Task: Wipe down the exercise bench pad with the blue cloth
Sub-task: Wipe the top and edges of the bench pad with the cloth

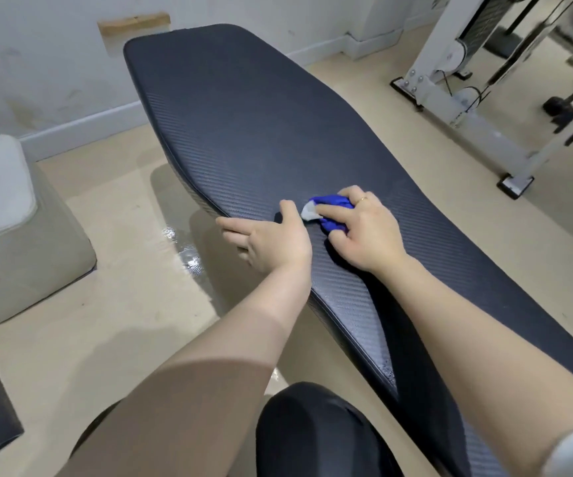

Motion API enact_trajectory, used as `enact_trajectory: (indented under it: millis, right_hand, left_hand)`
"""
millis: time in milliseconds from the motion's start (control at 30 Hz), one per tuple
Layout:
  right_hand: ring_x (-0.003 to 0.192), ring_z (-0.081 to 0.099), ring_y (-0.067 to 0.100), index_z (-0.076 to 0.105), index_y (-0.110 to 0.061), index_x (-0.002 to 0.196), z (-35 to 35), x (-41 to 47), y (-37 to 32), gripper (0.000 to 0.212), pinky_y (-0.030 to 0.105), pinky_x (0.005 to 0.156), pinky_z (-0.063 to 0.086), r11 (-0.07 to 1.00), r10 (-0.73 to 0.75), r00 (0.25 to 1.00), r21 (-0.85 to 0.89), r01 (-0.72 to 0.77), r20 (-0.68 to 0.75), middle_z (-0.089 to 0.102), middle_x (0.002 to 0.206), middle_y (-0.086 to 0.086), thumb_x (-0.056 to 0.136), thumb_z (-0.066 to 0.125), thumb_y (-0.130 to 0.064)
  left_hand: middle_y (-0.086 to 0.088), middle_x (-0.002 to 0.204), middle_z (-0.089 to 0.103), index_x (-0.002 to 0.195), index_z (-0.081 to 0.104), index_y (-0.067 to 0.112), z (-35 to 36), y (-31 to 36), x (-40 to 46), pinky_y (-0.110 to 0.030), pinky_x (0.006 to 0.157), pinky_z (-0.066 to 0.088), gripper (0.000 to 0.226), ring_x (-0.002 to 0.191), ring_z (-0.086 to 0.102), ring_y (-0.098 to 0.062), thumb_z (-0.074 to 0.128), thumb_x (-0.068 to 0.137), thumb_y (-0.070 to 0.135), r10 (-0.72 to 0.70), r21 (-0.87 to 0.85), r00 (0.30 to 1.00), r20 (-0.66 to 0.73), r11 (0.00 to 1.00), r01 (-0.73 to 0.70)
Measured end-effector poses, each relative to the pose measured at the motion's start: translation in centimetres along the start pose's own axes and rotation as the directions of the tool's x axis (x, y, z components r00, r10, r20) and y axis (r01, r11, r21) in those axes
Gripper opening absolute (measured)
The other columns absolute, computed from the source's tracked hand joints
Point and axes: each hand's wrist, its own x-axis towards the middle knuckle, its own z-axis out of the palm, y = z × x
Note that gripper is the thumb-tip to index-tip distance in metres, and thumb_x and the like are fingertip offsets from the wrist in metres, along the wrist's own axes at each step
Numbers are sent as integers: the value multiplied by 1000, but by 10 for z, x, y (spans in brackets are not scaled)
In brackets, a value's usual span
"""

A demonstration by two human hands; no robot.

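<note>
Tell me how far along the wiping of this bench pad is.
Done: nothing on the long dark textured bench pad shows which parts are already wiped. In hand: the right hand presses the crumpled blue cloth onto the pad near its middle, while the left hand rests open on the pad's left edge. Left: probably the wide far end and the near stretch under the forearms.

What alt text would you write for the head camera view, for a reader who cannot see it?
A person's right hand presses a bunched blue cloth onto a long dark bench pad, while the left hand rests on the pad's near edge. A beige floor surrounds the bench.
</note>
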Motion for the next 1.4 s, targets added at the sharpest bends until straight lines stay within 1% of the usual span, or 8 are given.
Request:
enact_trajectory:
  millis: [100,367,567,767,867,967,1200,1400]
  right_hand:
    - [104,47,32,59,-37,122,5,31,6,41,39,83,45,989,124,992,-77,-124,-5,49,124,5,84,44,-30]
    - [74,53,31,69,-32,107,-7,-43,19,49,32,65,45,970,-244,967,40,241,73,61,99,7,70,38,-34]
    - [104,45,32,58,-37,121,-4,22,38,40,36,81,39,989,101,995,-108,-99,15,48,122,7,84,46,-28]
    - [78,53,30,65,-36,111,-23,-69,54,49,35,69,44,942,-334,935,25,333,121,60,105,4,70,39,-36]
    - [85,54,32,65,-35,112,-22,-32,72,47,36,73,44,965,-257,964,-25,260,74,59,110,5,72,39,-37]
    - [98,50,34,63,-33,115,-16,6,75,41,37,79,41,996,-17,1000,-84,18,15,53,118,8,78,45,-30]
    - [77,53,31,67,-34,107,-19,-42,91,46,36,70,46,948,-314,949,58,312,35,60,104,7,70,40,-36]
    - [105,47,36,60,-36,119,-7,63,125,40,40,89,43,992,128,991,17,-127,-45,51,116,9,84,45,-25]
  left_hand:
    - [-11,156,10,149,-6,6,4,-3,3,-45,107,33,94,131,33,-38,52,83,39,3,-12,1000,-21,1000,-3]
    - [-9,155,15,150,0,6,3,-3,-3,-41,101,35,88,131,37,-36,51,84,35,37,22,993,-110,999,-35]
    - [-7,158,4,151,-1,10,-3,-14,-9,-40,111,22,91,142,18,-31,57,84,36,196,34,978,-68,980,-194]
    - [1,141,40,130,52,36,-37,-34,-23,-33,102,13,77,131,30,-27,41,66,78,698,453,565,441,370,-811]
    - [-2,126,55,123,58,35,-53,-36,-10,-33,90,14,92,116,40,-22,34,53,91,617,355,235,751,-77,-932]
    - [0,121,54,125,50,32,-56,-29,-5,-37,89,22,105,108,45,-19,39,40,94,444,344,165,881,-361,-867]
    - [-2,86,56,94,62,21,-36,-8,-4,-32,75,27,87,78,50,-19,58,38,87,399,199,-5,917,-469,-860]
    - [-1,100,43,115,49,25,-32,-29,22,-30,73,33,86,85,41,-17,55,52,83,505,110,-115,856,-393,-913]
